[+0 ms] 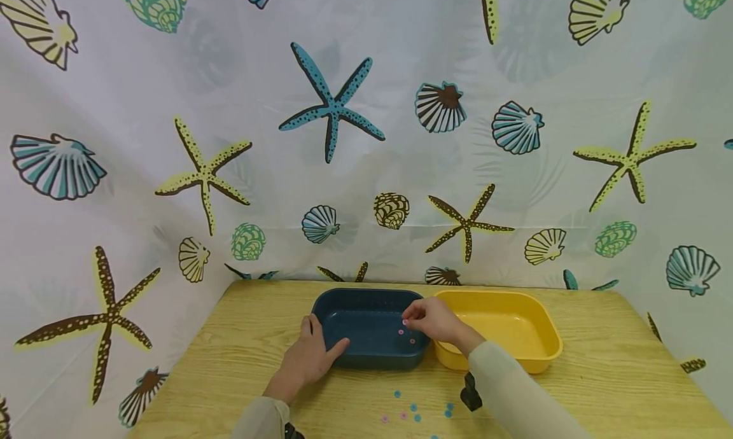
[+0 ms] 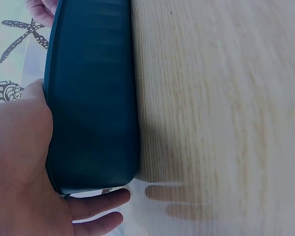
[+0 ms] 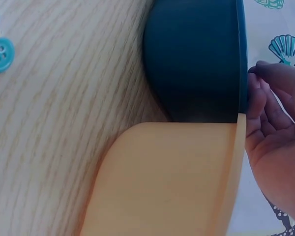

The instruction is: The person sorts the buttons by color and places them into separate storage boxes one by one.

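Observation:
A dark blue plastic bin [image 1: 372,361] stands on the wooden table. My left hand [image 1: 309,357] rests at its left front corner, thumb along the front rim and the other fingers stretched along the left side, as the left wrist view [image 2: 19,162] also has it. Over the bin's right end, my right hand [image 1: 436,320] pinches a small pink button [image 1: 404,322] between thumb and fingertips. Two more pink buttons [image 1: 412,341] show inside the bin, below those fingertips. From the right wrist view, the bin's wall hides part of the right fingers [image 3: 270,105].
A yellow bin [image 1: 515,327] stands right beside the blue one, under my right forearm. Several blue buttons [image 1: 413,407] and a couple of pink buttons [image 1: 403,416] lie on the table [image 1: 607,362] in front. A patterned curtain [image 1: 366,191] hangs behind and at the sides.

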Demonstrator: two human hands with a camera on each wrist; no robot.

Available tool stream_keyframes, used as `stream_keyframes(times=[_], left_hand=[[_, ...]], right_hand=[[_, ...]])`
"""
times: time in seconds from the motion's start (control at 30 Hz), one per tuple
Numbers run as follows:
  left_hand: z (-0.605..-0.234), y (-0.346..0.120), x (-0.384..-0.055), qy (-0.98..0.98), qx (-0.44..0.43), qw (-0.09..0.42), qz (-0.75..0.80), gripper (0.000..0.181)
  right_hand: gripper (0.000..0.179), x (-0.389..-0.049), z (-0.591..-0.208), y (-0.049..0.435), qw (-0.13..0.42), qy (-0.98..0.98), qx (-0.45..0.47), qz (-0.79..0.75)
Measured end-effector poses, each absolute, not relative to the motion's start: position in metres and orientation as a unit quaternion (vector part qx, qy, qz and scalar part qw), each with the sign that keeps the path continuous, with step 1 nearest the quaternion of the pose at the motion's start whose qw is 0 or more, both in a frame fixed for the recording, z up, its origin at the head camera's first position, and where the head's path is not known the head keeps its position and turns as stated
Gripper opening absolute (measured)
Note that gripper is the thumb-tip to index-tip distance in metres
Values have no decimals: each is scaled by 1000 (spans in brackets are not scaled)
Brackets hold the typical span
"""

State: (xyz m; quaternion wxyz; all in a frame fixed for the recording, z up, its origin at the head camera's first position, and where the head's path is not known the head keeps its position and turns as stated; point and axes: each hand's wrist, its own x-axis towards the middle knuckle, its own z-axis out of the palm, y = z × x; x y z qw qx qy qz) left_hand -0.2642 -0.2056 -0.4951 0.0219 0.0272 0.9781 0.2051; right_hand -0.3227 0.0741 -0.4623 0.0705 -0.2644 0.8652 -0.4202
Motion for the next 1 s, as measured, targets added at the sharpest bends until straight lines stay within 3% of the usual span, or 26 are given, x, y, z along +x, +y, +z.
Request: stream_keyframes(times=[1.0], left_hand=[[-494, -204, -263, 980, 21, 34, 197, 103]], right_hand=[[17, -323, -461, 77, 67, 866, -268, -416]])
